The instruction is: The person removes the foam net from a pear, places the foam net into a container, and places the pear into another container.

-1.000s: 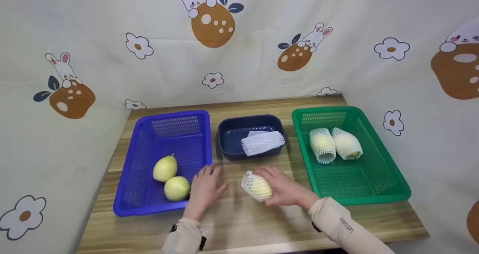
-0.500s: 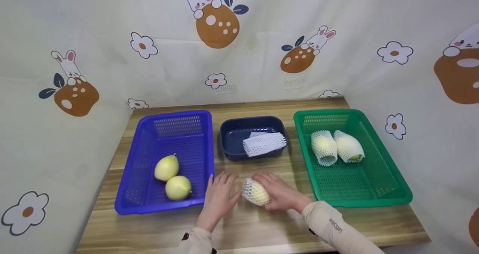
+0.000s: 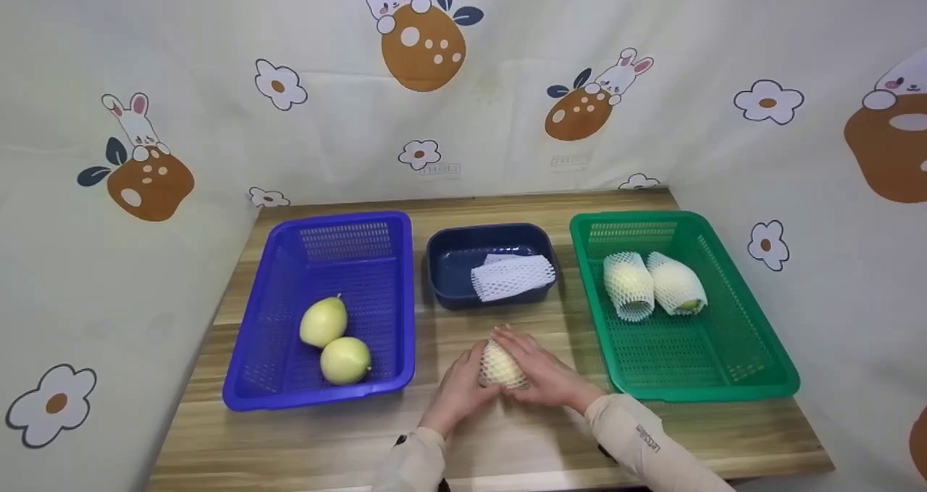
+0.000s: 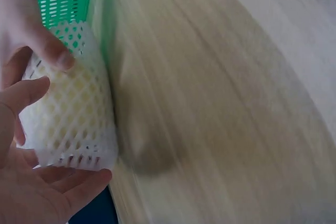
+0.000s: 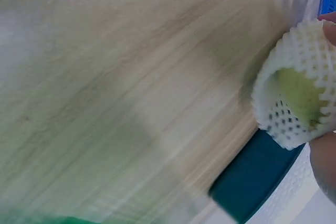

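Note:
A pear (image 3: 502, 367) in a white foam net sleeve (image 4: 79, 108) is between my two hands over the front middle of the table. My right hand (image 3: 544, 373) grips it from the right, fingers over the top. My left hand (image 3: 461, 385) holds its left side; in the left wrist view the left fingers (image 4: 86, 190) curve round one end of the sleeve and the thumb lies near its side. The right wrist view looks into the sleeve's open end, where the yellow-green skin of the pear (image 5: 302, 95) shows. Much of the pear is hidden by net and hands.
On the left, a blue basket (image 3: 246, 318) holds two bare pears (image 3: 334, 341). A navy bin (image 3: 442, 300) at the back middle contains foam net sleeves (image 3: 513, 277). The green basket (image 3: 753, 332) at right has two net-wrapped pears (image 3: 652, 284). A patterned cloth (image 3: 492, 115) hangs behind.
My left hand has moved right, from beside the blue basket's edge to the wrapped pear, and now holds it too. My right hand keeps its grip, the pear turned a little more upright.

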Action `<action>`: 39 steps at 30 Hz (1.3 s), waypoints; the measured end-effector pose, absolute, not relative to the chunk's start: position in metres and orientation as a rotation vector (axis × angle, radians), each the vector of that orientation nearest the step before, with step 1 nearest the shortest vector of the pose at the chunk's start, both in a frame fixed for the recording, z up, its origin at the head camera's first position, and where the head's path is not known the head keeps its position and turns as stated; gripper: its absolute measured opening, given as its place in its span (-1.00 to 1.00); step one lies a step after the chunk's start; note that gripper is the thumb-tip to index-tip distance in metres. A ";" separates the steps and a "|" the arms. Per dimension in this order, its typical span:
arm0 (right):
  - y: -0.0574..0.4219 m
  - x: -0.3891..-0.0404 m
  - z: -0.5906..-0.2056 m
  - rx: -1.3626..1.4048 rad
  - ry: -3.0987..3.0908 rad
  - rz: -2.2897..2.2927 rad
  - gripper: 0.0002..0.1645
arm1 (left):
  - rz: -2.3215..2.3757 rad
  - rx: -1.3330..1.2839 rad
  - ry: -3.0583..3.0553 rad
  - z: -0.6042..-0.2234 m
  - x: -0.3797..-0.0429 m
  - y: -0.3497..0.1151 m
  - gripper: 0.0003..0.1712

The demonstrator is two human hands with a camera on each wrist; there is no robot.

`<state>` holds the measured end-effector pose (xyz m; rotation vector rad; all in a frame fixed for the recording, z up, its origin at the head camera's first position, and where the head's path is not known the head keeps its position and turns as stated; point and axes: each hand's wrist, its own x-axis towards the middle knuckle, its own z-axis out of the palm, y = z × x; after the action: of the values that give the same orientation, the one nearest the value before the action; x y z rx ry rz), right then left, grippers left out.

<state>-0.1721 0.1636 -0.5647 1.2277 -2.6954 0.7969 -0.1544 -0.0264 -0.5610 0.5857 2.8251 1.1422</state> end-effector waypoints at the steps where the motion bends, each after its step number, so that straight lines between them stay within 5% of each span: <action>1: 0.166 -0.171 -0.564 1.209 -2.709 0.821 0.04 | 1.152 0.587 2.825 -0.561 -0.156 -0.026 -0.17; 14: 0.177 -0.171 -0.571 1.182 -2.399 0.915 -0.46 | 1.369 0.734 2.842 -0.567 -0.157 -0.020 -0.20; 21: 0.185 -0.164 -0.579 1.085 -2.577 0.850 -0.16 | 1.320 0.661 2.813 -0.566 -0.157 -0.019 -0.18; 31: 0.192 -0.169 -0.582 1.107 -2.339 0.830 -0.50 | 1.349 0.636 2.811 -0.570 -0.154 -0.019 -0.03; 39: 0.188 -0.165 -0.577 1.043 -2.574 0.849 -0.21 | 1.274 0.640 2.881 -0.569 -0.156 -0.018 -0.09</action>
<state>-0.1648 0.1879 -0.5765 1.0434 -2.5742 0.8490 -0.1555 -0.0181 -0.5689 0.6397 2.8805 1.2738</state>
